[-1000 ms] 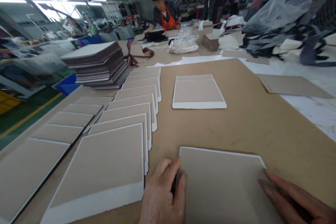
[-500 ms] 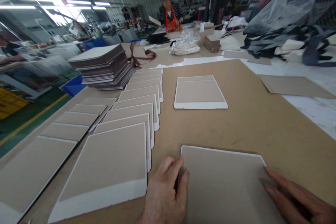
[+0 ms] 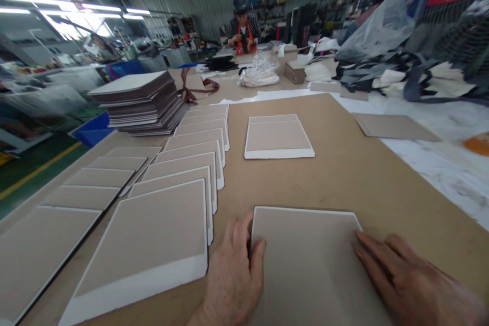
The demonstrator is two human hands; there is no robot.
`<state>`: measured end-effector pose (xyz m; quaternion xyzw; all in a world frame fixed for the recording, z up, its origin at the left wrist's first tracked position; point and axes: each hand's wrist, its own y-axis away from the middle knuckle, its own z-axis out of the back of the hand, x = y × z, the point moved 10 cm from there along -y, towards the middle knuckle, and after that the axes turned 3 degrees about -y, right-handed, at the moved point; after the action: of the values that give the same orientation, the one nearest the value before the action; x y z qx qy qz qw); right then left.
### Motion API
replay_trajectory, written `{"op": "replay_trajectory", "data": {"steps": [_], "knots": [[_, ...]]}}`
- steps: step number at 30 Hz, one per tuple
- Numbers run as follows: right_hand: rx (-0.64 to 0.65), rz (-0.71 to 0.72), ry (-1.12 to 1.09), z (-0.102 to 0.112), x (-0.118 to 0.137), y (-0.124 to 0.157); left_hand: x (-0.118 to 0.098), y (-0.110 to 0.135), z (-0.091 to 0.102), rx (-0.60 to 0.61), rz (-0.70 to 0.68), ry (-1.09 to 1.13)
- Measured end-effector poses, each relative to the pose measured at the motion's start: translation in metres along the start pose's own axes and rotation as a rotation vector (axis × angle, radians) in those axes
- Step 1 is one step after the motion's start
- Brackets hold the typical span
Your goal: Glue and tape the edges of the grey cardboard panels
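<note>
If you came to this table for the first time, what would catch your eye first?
The left hand and right hand rest on the side edges of a grey board at the near edge of the brown table. To the left, a row of overlapping boards runs back to a tall stack. A person in an orange apron stands at the far end.

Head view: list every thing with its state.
board: flat on the table, under both hands.
left hand: at board's left edge, thumb on top.
right hand: open, flat on board's right edge.
row of boards: flat, overlapping.
stack: piled, skewed.
</note>
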<state>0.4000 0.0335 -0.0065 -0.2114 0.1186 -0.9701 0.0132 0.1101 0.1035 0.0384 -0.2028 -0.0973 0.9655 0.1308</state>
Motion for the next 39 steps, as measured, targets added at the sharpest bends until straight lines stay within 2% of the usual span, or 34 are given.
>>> {"op": "replay_trajectory", "data": {"steps": [3,5,7,9,11,14,19,21,23,26,30,34,39], "knots": [[0.108,0.185,0.2,-0.004,0.052,-0.013,-0.024,-0.002,0.004,-0.013,-0.21,-0.102],[0.157,0.327,0.263,-0.013,0.089,-0.019,-0.048,0.002,-0.004,0.065,-0.402,-0.157],[0.212,0.43,0.297,-0.024,0.121,-0.022,-0.067,0.011,-0.016,0.159,-0.531,-0.197],[0.26,0.474,0.303,-0.033,0.141,-0.024,-0.076,0.018,-0.021,0.185,-0.549,-0.221],[0.287,0.475,0.289,-0.036,0.148,-0.023,-0.077,0.022,-0.02,0.155,-0.512,-0.219],[0.271,0.435,0.299,-0.029,0.134,-0.016,-0.066,0.027,-0.016,0.143,-0.481,-0.207],[0.184,0.204,0.357,0.0,0.059,-0.005,-0.042,0.034,-0.004,0.074,-0.534,-0.223],[0.169,0.108,0.241,0.012,0.034,-0.009,-0.037,0.038,-0.003,0.049,-0.558,-0.227],[0.172,0.031,0.06,0.019,0.02,-0.019,-0.036,0.042,-0.002,0.024,-0.575,-0.23],[0.162,-0.079,-0.128,0.024,0.009,-0.043,-0.037,0.044,-0.001,-0.004,-0.581,-0.24],[0.163,-0.13,-0.2,0.016,0.003,-0.065,-0.038,0.044,0.003,-0.026,-0.579,-0.219],[0.173,-0.166,-0.319,0.007,-0.003,-0.069,-0.038,0.044,0.007,-0.052,-0.572,-0.187],[0.022,-0.301,-0.597,0.026,-0.007,-0.063,-0.037,0.046,0.008,-0.056,-0.575,-0.174]]}}
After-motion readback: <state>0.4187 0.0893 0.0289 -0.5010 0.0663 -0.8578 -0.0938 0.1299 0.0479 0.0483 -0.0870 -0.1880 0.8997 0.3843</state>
